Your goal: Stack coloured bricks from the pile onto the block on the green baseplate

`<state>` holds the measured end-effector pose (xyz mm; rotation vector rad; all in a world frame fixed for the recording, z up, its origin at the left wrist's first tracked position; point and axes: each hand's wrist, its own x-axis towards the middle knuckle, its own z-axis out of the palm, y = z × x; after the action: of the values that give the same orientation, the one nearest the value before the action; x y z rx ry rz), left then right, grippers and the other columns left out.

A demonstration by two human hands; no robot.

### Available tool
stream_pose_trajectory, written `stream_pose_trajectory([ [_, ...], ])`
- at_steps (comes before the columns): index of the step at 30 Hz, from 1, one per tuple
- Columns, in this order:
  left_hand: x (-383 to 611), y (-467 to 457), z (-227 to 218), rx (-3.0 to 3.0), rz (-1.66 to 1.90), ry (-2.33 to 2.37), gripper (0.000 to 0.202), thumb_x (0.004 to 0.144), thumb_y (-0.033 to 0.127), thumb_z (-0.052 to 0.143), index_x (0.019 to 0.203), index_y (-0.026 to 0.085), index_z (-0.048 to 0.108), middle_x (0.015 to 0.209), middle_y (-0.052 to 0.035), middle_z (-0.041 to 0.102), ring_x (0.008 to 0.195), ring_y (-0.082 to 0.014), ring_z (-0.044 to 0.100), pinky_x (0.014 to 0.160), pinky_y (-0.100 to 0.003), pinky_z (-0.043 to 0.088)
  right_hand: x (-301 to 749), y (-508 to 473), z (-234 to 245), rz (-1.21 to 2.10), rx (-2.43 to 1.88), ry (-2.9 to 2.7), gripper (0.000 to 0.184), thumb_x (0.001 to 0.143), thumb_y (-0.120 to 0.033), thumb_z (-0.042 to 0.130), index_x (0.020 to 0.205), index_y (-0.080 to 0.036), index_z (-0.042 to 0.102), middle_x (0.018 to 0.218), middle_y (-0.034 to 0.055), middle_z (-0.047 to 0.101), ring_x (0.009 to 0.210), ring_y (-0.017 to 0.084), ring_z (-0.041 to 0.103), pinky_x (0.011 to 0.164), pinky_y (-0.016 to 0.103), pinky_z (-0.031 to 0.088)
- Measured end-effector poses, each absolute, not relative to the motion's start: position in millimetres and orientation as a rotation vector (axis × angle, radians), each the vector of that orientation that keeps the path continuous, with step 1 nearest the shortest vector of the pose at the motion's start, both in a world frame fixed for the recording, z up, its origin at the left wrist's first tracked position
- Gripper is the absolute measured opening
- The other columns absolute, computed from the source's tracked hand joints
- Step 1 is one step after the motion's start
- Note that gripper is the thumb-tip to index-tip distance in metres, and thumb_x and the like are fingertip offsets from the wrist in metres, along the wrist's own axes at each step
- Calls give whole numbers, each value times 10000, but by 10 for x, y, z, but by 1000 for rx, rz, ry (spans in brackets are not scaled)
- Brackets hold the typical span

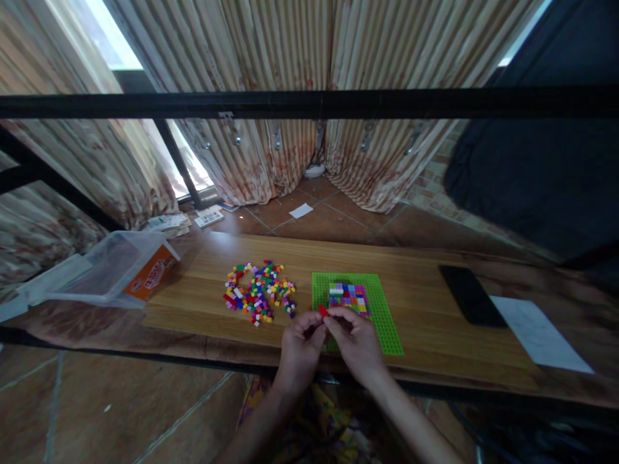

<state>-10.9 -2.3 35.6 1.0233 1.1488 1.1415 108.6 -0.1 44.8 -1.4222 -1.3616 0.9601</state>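
A small red toy brick (pixel 322 311) is pinched between the fingertips of my left hand (pixel 300 341) and my right hand (pixel 356 339), which meet in front of me. Both hands hover over the near part of a green studded baseplate (pixel 387 328). On that plate, just beyond my fingers, sits a block of multicoloured bricks (pixel 347 295) fitted side by side. My hands hide its near edge and part of the plate. To the left, a loose spread of many-coloured small bricks (pixel 261 290) lies on the wooden board.
The wooden board (pixel 193 270) lies on a cloth-covered surface. A clear plastic box (pixel 106 264) with an orange label stands at the left. A black phone or tablet (pixel 471 296) and a white sheet (pixel 541 335) lie at the right. A black bar (pixel 309 104) crosses beyond the board.
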Motion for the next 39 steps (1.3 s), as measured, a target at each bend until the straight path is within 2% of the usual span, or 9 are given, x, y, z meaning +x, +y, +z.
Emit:
stream_pose_trajectory([
  [4, -12, 121, 375, 1217, 1135, 1245, 198, 790, 275, 614, 954, 179, 670, 895, -40, 702, 771, -145, 641, 716, -262, 515, 1597, 256, 542, 648, -1507, -1566, 228, 881, -338, 522, 953, -223, 706, 957, 51, 698, 869, 200, 639, 800, 332, 483],
  [6, -31, 274, 401, 1337, 1147, 1334, 218, 813, 260, 581, 1000, 183, 664, 940, -50, 706, 803, -152, 649, 762, -283, 520, 1807, 448, 543, 472, -1542, -1668, 232, 885, -292, 498, 923, -210, 712, 902, 61, 687, 865, 212, 625, 806, 347, 473],
  [12, 12, 808, 430, 1648, 1051, 1440, 229, 821, 183, 544, 1012, 178, 672, 1061, -77, 709, 999, -189, 649, 946, -348, 489, 1973, 816, 411, 372, -1459, -2002, 235, 886, -156, 491, 914, -215, 717, 887, 52, 654, 883, 197, 594, 837, 329, 460],
  [18, 248, 1048, 338, 1695, 908, 1300, 232, 834, 162, 518, 988, 189, 691, 1033, -47, 727, 971, -159, 665, 935, -300, 500, 1978, 851, 378, 428, -1440, -2090, 242, 873, -100, 515, 896, -220, 724, 884, 41, 653, 877, 184, 591, 829, 319, 455],
  [26, 348, 1122, 226, 1652, 918, 1282, 214, 798, 143, 541, 903, 185, 723, 909, -32, 744, 869, -145, 681, 853, -272, 529, 1996, 887, 369, 548, -1458, -2003, 224, 865, -130, 553, 903, -238, 746, 877, 31, 661, 841, 167, 608, 804, 313, 458],
  [30, 343, 1104, 256, 1614, 936, 1283, 200, 794, 152, 549, 860, 192, 734, 839, -19, 744, 821, -139, 684, 807, -257, 536, 2004, 890, 371, 687, -1435, -1901, 203, 859, -191, 563, 890, -246, 756, 875, 25, 681, 815, 155, 631, 783, 306, 471],
  [33, 346, 1094, 254, 1569, 970, 1246, 182, 786, 155, 563, 844, 185, 733, 840, -24, 745, 818, -142, 687, 807, -265, 543, 2049, 893, 318, 821, -1431, -1696, 201, 853, -303, 581, 938, -241, 752, 932, 33, 722, 856, 170, 659, 825, 324, 486],
  [36, 353, 1097, 218, 1520, 1012, 1205, 163, 774, 157, 585, 838, 188, 732, 841, -26, 747, 819, -151, 690, 808, -284, 553, 2102, 901, 216, 942, -1447, -1376, 317, 838, -446, 581, 981, -212, 739, 949, 62, 747, 893, 200, 677, 857, 360, 495],
  [39, 357, 1114, 177, 1487, 1023, 1196, 144, 760, 159, 604, 822, 184, 731, 848, -35, 747, 823, -163, 694, 823, -310, 556, 2124, 896, 134, 1046, -1476, -1155, 421, 789, -549, 595, 950, -188, 739, 913, 75, 754, 856, 212, 684, 789, 352, 514],
])
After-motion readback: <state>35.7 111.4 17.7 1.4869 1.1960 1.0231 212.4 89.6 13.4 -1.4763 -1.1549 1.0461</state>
